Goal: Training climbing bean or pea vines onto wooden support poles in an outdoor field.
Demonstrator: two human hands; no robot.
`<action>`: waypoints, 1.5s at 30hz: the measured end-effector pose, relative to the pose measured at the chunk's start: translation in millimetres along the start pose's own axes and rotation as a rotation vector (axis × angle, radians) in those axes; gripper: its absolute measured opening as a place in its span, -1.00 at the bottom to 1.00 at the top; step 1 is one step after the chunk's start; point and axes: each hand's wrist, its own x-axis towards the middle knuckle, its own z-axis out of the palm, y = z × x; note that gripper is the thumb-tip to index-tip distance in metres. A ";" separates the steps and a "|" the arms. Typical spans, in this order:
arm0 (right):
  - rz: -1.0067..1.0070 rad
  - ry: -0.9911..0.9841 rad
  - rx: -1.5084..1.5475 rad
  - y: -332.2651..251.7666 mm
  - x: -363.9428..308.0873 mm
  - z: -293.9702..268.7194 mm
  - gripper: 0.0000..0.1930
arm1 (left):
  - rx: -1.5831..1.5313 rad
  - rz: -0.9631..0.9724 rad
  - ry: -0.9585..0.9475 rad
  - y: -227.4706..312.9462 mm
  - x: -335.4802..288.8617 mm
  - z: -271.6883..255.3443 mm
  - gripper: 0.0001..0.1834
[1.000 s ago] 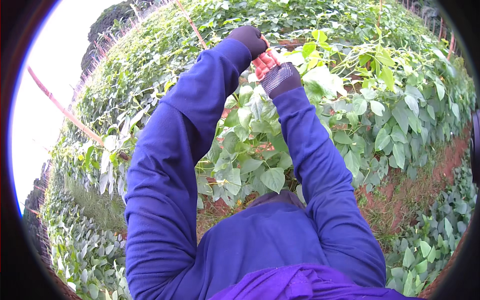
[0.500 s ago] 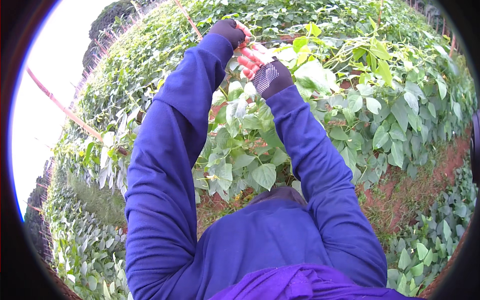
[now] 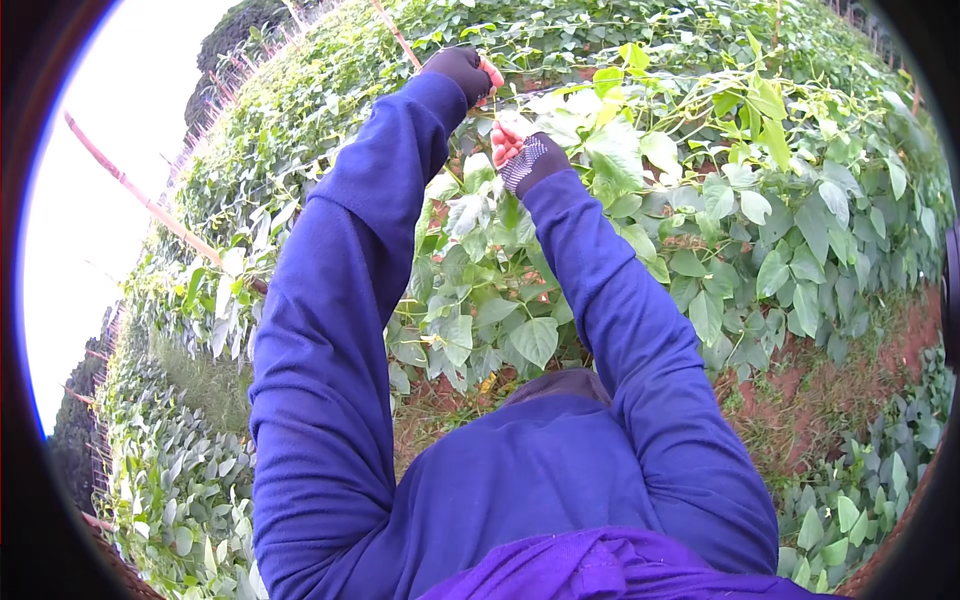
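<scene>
Both my hands wear dark fingerless gloves and reach out to the far edge of a leafy vine row. My left hand (image 3: 470, 75) is closed, its bare fingertips curled at the top of the foliage. Lower and to the right, my right hand (image 3: 526, 160) has its fingers curled inward, and white dots cover its glove. A thin pale strand (image 3: 494, 107) runs between the two hands; whether it is stem or string I cannot tell. Whatever sits inside the fingers is hidden. Broad green leaves (image 3: 612, 155) lie right beside my right hand.
A reddish pole (image 3: 140, 197) slants up at the left, and another pole (image 3: 396, 33) leans behind my left hand. Dense vines (image 3: 780, 215) spread to the right. Reddish soil with grass (image 3: 800, 395) shows below them. More leafy plants (image 3: 180, 490) stand at lower left.
My hands have drawn apart: the fingers were together, and now my right hand sits lower with its fingers more curled. My left hand has shifted slightly.
</scene>
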 end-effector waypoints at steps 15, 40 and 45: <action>0.092 0.111 0.124 -20.6 -31.4 9.5 -0.67 | 0.428 0.343 0.305 10.9 -28.9 17.5 -0.70; -0.001 -0.350 -0.051 -22.9 1.9 27.8 -0.60 | -0.046 0.186 0.218 12.5 -26.2 18.5 -0.72; -0.017 -0.109 -0.005 -11.7 -61.2 29.8 -0.51 | -0.051 0.238 0.175 19.6 -50.8 29.3 -0.68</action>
